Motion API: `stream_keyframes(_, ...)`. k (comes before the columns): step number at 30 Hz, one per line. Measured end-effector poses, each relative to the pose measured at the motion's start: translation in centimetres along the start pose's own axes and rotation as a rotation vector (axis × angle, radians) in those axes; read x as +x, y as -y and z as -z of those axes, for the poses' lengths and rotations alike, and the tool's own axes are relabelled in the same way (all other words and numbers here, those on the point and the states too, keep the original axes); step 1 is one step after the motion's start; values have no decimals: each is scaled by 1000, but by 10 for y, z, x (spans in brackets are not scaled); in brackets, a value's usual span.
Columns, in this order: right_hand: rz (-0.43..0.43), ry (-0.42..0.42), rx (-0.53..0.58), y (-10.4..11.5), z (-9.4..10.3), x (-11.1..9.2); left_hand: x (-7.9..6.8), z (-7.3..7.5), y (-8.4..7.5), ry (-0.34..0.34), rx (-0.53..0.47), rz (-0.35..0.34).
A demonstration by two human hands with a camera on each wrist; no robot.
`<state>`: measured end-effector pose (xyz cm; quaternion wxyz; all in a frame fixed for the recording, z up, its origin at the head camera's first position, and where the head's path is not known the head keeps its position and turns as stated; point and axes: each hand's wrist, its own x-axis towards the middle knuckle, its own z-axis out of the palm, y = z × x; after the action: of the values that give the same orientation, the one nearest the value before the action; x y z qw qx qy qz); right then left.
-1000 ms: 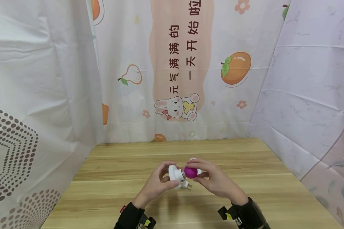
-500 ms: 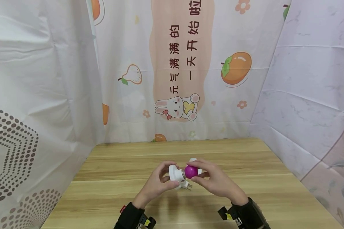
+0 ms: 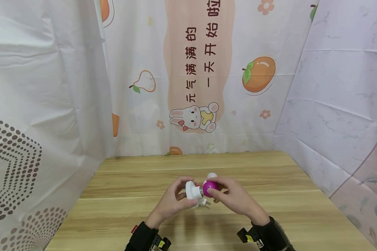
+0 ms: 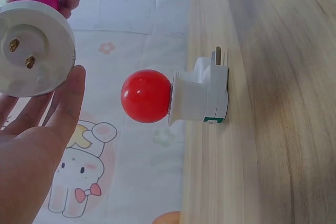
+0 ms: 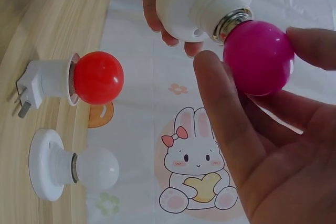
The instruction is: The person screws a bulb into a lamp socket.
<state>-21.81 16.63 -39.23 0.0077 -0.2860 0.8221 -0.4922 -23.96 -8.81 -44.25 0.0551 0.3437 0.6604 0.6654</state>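
My left hand (image 3: 172, 199) holds a white round lamp socket (image 3: 192, 191) by its base, fingers curled around the rim. Two brass-coloured screws show on the socket's underside in the left wrist view. A magenta light bulb (image 5: 259, 57) sits at the socket's mouth, with part of its metal screw thread still exposed. Around the bulb are the thumb and fingers of my right hand (image 3: 238, 199), pinching it. Both hands hold these parts above the table, with the bulb pointing to the right in the head view.
On the wooden table (image 3: 132, 216), a red bulb (image 4: 146, 96) is fitted in a white plug-in socket (image 4: 191, 98) with metal prongs. Beside it stands a white bulb (image 5: 100, 169) in a round white socket (image 5: 46, 164). A printed curtain (image 3: 138, 118) hangs behind the table.
My right hand has turned, and its thumb has shifted up over the front of the magenta bulb. More of the white bulb behind shows. The left hand stays nearly still.
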Motion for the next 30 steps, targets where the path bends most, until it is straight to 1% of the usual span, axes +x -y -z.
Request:
stream_keyframes(6, -37, -21, 1, -1, -2, 1, 0, 0, 1, 9, -4, -10)
stream_keyframes(10, -14, -78, -13, -2, -4, 1, 0, 0, 2, 6, -15, -13)
stream_keyframes(13, 64, -143, -23, -3, -8, 2, 0, 0, 2, 3, -19, -21)
stream_keyframes(15, 140, -178, -32, -4, -10, 2, 0, 0, 1, 3, -22, -21)
stream_keyframes(17, 217, -196, -47, -4, -10, 2, 0, 0, 1, 3, -26, -17)
stream_keyframes(19, 269, -189, -56, -4, -10, 2, -1, 0, 0, 4, -35, -6)
stream_keyframes(21, 299, -164, -65, -3, -9, 1, -1, 1, 0, 1, -39, 7)
stream_keyframes(26, 327, -66, -75, -3, -3, -1, -2, 3, 0, -8, -37, 23)
stream_keyframes(30, 336, -16, -71, -4, -1, -1, -3, 4, 0, -16, -27, 33)
